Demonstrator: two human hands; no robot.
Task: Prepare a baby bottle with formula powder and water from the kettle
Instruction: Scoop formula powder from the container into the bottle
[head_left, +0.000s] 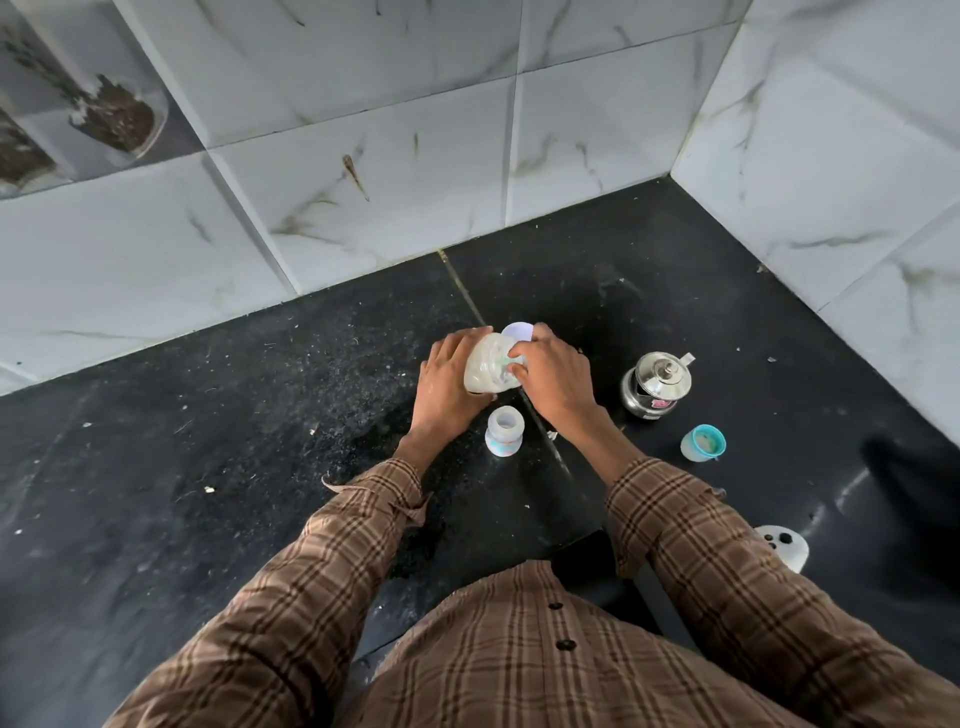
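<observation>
**Two hands hold a clear formula jar above a black counter**

The left hand (445, 382) wraps its fingers around a clear plastic jar (488, 370), gripping it from the left and tilting it on its side. The jar is translucent and cloudy, with pale cream powder settled along its lower side. The right hand (553, 374) curls over the jar's right end, where its mouth seems to be; the fingertips cover that end, so what they pinch there cannot be made out. Just behind the hands, a round white lid (518, 331) lies on the counter, partly hidden by the fingers.

Directly below the jar, between the two wrists, stands the baby bottle (503, 431). It is short, white and translucent, upright, with its wide mouth open and faint pastel markings near its base.

To the right of the right hand stands a small shiny steel kettle (655, 384) with a knobbed lid and a short spout pointing away to the right. Nearer the viewer and further right sits a small white cup with a teal rim (703, 442).

Everything rests on a dusty black stone counter (260, 415) set into a corner of white marbled wall tiles (389, 156). Both arms wear brown plaid sleeves (701, 545).
</observation>
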